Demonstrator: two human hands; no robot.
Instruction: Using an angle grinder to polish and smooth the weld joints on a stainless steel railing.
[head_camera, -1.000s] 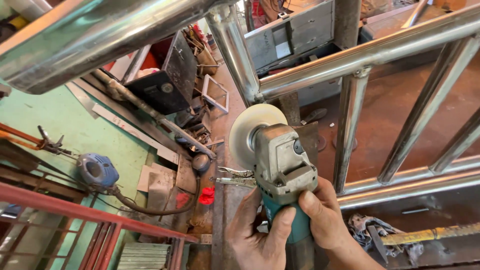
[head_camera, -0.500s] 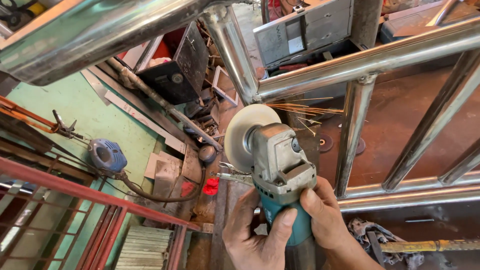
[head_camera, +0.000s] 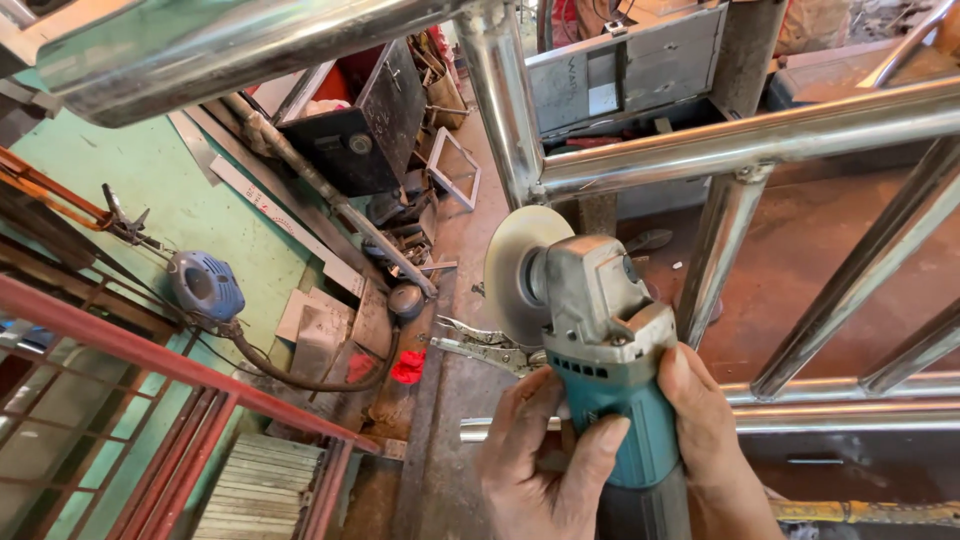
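Observation:
Both hands grip a teal angle grinder (head_camera: 610, 400) with a grey metal head. My left hand (head_camera: 545, 460) wraps the body from the left, and my right hand (head_camera: 705, 430) holds it from the right. Its round disc (head_camera: 515, 270) stands on edge, just below the joint where a shiny steel upright (head_camera: 505, 100) meets a horizontal rail (head_camera: 760, 135) of the railing frame. The disc is close to the joint but I cannot tell whether it touches.
Locking pliers (head_camera: 480, 345) lie on the floor below the disc. A blue power tool (head_camera: 205, 285) with a cable sits at left, near a red metal frame (head_camera: 150, 365). A black metal box (head_camera: 350, 120), a ruler and scrap pieces clutter the floor behind.
The grinder has been lifted slightly, bringing the disc closer to the steel joint. My view has shifted a little, so the floor clutter sits lower in frame.

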